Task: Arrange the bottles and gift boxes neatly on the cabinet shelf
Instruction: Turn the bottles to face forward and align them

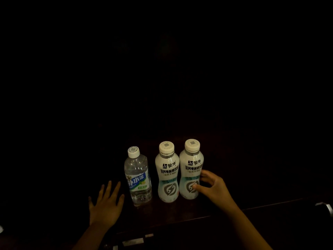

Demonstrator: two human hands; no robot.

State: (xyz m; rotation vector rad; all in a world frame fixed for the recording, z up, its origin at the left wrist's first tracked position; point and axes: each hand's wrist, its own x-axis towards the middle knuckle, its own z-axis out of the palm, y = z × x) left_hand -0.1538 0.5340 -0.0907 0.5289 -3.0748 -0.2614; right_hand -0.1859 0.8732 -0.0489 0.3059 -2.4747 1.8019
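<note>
Three bottles stand upright in a row on a dark wooden shelf (pixel 225 201). On the left is a clear water bottle (pixel 137 177) with a blue and white label and white cap. Two milky white bottles with cream caps follow: the middle bottle (pixel 167 173) and the right bottle (pixel 191 170). My left hand (pixel 106 204) lies flat with fingers spread, just left of the clear bottle and not touching it. My right hand (pixel 212 188) is beside the right bottle, fingers curled and apart, thumb tip touching its lower label. No gift boxes are visible.
Almost everything beyond the bottles is black and unreadable. The shelf's front edge (pixel 180 222) runs below my hands. A pale metal fitting (pixel 133 241) shows at the bottom, and a dark cylinder with a shiny rim (pixel 326 209) at the far right.
</note>
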